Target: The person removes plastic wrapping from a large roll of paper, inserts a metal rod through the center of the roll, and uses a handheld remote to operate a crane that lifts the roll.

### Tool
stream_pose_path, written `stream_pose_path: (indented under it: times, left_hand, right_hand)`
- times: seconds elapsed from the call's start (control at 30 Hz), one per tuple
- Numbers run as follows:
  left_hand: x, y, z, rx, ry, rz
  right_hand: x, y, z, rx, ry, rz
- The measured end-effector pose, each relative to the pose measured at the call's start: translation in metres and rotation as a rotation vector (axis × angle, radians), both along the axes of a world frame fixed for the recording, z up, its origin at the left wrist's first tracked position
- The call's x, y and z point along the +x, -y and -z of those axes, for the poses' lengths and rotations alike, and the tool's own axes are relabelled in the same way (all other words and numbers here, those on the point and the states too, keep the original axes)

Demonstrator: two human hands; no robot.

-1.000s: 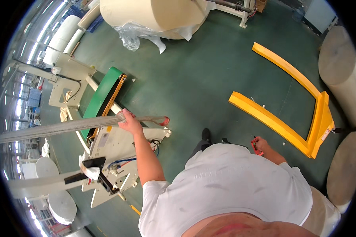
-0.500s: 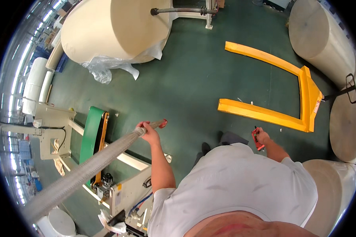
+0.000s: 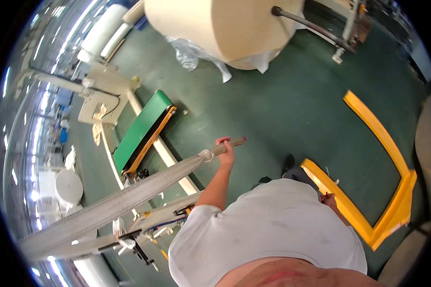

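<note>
My left hand point(image 3: 227, 152) is closed around the tail of a grey webbing lifting strap point(image 3: 143, 189), just past a knot point(image 3: 206, 155) tied in it. A short end with a reddish tip sticks out beyond my fingers. From the knot the strap widens and runs taut to the lower left, close to the camera; whatever bears its other end is out of view. Beside my right hip, my right hand point(image 3: 330, 202) grips a small red handheld remote point(image 3: 324, 196) with black parts. Only a piece of the remote shows now.
A yellow pallet truck point(image 3: 386, 134) lies close on my right, one fork beside my legs. A green-belted conveyor point(image 3: 145, 129) on a cream frame stands left. Ahead is a huge cream roll point(image 3: 187, 21) on a shaft point(image 3: 311, 27), with loose plastic film point(image 3: 184, 53) beneath.
The view has swung left: the conveyor, big roll and pallet truck now appear farther right and turned. My left hand still holds the strap, and my right hand has come nearer the pallet truck's fork.
</note>
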State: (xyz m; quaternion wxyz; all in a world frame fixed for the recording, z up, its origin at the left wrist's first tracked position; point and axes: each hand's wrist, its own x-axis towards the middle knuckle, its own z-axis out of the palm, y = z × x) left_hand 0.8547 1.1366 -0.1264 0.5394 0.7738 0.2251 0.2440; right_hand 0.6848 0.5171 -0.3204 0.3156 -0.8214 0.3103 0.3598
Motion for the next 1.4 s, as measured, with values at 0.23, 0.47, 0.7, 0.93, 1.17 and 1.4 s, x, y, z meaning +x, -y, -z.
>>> stream_pose_path:
  times: [0.23, 0.47, 0.7, 0.93, 1.17, 1.4]
  left_hand:
    - [0.104, 0.025, 0.023, -0.096, 0.061, -0.237]
    - [0.218, 0.013, 0.009, 0.065, 0.091, -0.239]
    - [0.378, -0.033, -0.032, 0.214, 0.275, -0.317]
    - [0.567, 0.047, -0.08, 0.146, 0.665, -0.173]
    - [0.717, 0.194, -0.179, 0.263, 0.82, 0.061]
    - [0.718, 0.369, -0.205, 0.242, 0.906, 0.371]
  right_hand:
    - [0.239, 0.02, -0.085, 0.016, 0.333, -0.23]
    - [0.353, 0.032, -0.145, -0.13, 0.277, -0.123]
    - [0.306, 0.056, -0.094, -0.053, -0.014, 0.076]
    - [0.273, 0.077, -0.112, -0.197, -0.216, 0.16]
    - [0.343, 0.106, -0.145, -0.186, 0.046, 0.36]
    - [0.368, 0.174, -0.114, 0.008, 0.075, 0.688]
